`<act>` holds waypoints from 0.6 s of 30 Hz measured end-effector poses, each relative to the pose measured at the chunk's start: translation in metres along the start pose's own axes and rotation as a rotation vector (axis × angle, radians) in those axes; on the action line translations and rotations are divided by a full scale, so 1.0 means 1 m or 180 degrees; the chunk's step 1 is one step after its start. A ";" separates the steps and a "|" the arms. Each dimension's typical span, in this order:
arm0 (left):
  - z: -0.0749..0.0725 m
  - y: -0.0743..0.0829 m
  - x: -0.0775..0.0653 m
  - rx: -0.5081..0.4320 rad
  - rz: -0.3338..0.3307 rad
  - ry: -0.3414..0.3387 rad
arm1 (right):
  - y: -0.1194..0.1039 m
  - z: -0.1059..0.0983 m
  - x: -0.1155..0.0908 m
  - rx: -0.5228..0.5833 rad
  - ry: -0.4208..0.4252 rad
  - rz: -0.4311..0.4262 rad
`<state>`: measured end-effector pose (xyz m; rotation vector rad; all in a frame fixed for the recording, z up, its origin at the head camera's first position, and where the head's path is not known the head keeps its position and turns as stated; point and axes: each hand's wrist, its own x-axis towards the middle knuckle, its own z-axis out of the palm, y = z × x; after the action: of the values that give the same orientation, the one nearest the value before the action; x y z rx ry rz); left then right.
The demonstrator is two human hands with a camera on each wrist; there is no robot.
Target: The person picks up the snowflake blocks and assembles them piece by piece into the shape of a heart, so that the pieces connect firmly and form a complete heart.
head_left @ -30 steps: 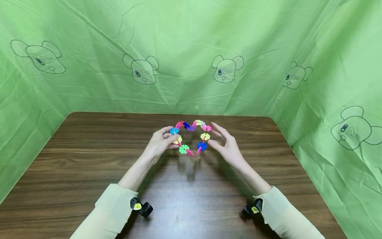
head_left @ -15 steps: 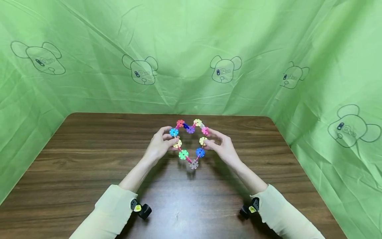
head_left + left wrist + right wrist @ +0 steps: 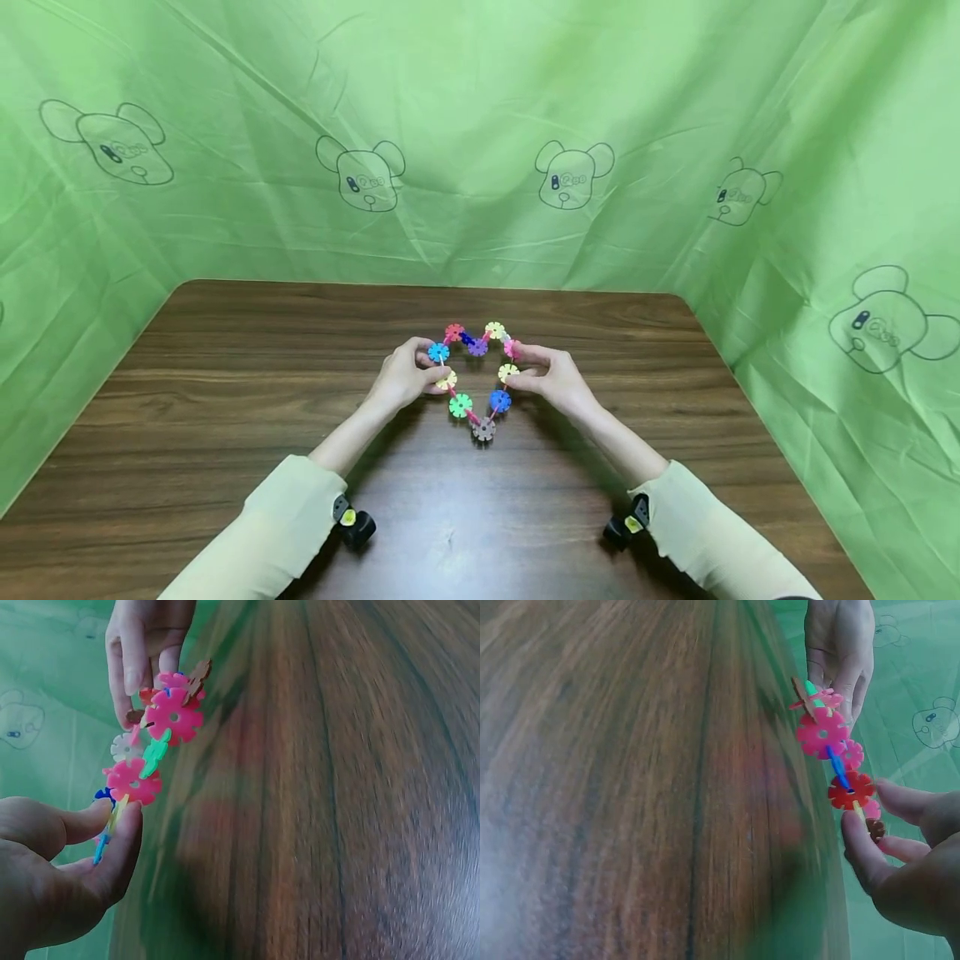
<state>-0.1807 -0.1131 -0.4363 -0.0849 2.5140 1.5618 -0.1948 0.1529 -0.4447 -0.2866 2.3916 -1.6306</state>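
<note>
Both hands hold a heart-shaped ring of interlocking snowflake discs in many colours. Its grey disc forms the point nearest the body, and a purple disc sits in the notch. On one side my left hand pinches the ring at a yellow disc, with a blue disc by its fingers. Opposite, my right hand grips the other edge between thumb and fingers, at a pale yellow disc. In the right wrist view a red disc lies beside the fingertips. Whether the point touches the table cannot be told.
A dark wood-grain table spreads under the hands. Green cloth with printed bear heads hangs behind it and along both sides. Small black cameras are strapped at the sleeve cuffs.
The ring has tipped so its discs face the head camera more, and has come lower and nearer the body. My right fingers, earlier looser at its edge, now grip it.
</note>
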 end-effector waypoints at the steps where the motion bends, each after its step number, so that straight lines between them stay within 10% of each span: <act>1: 0.000 -0.001 0.000 0.0034 -0.0006 -0.0002 | 0.001 0.000 0.001 -0.0044 -0.0022 0.0000; 18: 0.005 -0.007 0.006 0.0000 -0.0112 -0.0105 | 0.003 0.000 -0.001 -0.0404 -0.0010 0.0138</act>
<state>-0.1853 -0.1112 -0.4458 -0.1018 2.4737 1.5374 -0.1945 0.1542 -0.4476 -0.2573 2.4855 -1.4616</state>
